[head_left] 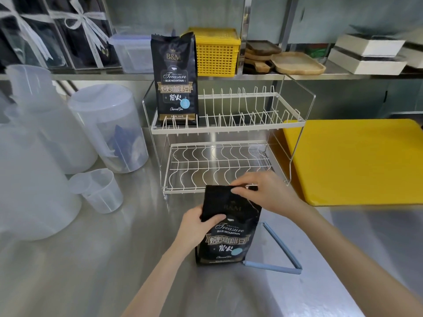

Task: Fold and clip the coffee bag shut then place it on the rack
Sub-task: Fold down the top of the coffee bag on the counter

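- The black foil coffee bag [229,234] stood upright on the steel bench [91,259], just before the white wire rack [219,161].
- The left hand [196,227] gripped its left edge; the right hand [263,193] pinched its top.
- A blue plastic clip [281,255] lay open beside it (a second bag [175,81] stood on the rack's upper tier).

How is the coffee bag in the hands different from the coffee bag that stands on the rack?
The coffee bag in the hands stands on the steel counter; the coffee bag on the rack stands on the upper tier of the rack.

The left hand and right hand grip the first bag and bend its top over; nothing touches the second, and its top stands straight.

Both are black with the same printed label.
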`<move>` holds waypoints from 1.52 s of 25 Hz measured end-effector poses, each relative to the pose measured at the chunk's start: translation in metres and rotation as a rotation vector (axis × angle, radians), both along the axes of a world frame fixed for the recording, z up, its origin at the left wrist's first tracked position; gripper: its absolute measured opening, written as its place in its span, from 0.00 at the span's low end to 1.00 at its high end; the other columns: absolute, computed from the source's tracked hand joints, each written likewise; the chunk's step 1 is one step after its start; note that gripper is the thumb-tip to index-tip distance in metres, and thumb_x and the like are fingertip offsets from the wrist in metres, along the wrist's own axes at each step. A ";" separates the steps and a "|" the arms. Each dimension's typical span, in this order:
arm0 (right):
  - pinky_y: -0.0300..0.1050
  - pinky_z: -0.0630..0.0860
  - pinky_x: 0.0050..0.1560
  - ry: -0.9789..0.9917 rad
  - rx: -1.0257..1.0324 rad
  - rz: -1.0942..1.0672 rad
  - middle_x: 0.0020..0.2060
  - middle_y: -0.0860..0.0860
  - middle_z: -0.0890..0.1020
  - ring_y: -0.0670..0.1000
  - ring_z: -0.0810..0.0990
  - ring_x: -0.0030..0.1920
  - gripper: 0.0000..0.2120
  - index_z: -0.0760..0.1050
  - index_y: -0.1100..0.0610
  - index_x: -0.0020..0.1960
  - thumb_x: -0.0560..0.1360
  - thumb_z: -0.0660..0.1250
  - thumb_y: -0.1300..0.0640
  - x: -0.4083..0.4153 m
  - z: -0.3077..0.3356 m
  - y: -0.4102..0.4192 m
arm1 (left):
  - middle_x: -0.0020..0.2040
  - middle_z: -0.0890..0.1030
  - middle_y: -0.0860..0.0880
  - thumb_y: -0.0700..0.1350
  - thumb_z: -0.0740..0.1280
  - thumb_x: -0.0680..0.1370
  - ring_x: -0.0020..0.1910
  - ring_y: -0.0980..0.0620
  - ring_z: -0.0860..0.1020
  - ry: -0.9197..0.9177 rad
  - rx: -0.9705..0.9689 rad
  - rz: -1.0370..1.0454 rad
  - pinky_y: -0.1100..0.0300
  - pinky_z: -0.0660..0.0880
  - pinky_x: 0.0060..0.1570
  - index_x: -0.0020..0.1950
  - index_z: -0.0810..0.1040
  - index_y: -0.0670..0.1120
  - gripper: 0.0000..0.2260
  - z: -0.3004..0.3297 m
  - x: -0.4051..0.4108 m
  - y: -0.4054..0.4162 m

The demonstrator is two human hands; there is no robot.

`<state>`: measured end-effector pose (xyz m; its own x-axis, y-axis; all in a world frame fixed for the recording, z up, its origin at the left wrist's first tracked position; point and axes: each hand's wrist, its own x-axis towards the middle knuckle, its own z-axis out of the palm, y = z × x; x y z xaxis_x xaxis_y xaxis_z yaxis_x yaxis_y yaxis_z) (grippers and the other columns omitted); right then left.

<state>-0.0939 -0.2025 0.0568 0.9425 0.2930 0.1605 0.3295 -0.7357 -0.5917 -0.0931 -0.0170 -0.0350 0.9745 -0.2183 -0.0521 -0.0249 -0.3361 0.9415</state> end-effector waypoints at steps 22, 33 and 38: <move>0.33 0.77 0.45 0.292 0.698 -0.355 0.45 0.48 0.82 0.43 0.80 0.45 0.07 0.76 0.51 0.46 0.70 0.67 0.60 -0.040 -0.087 0.003 | 0.30 0.82 0.59 0.46 0.65 0.74 0.32 0.68 0.76 0.078 -0.095 0.073 0.79 0.67 0.32 0.36 0.80 0.50 0.07 0.007 -0.021 0.029; 0.47 0.76 0.50 0.318 0.889 -0.426 0.31 0.54 0.77 0.48 0.79 0.40 0.10 0.70 0.47 0.46 0.71 0.65 0.61 -0.043 -0.094 0.017 | 0.35 0.83 0.45 0.46 0.65 0.74 0.38 0.50 0.80 0.052 -0.157 0.313 0.59 0.71 0.45 0.46 0.68 0.60 0.10 0.003 -0.022 0.018; 0.31 0.76 0.38 0.289 0.739 -0.369 0.37 0.48 0.78 0.46 0.78 0.43 0.10 0.74 0.44 0.43 0.72 0.64 0.60 -0.044 -0.093 0.013 | 0.31 0.77 0.50 0.45 0.66 0.73 0.34 0.59 0.76 -0.095 0.028 0.159 0.72 0.69 0.41 0.44 0.73 0.61 0.09 0.007 -0.025 0.028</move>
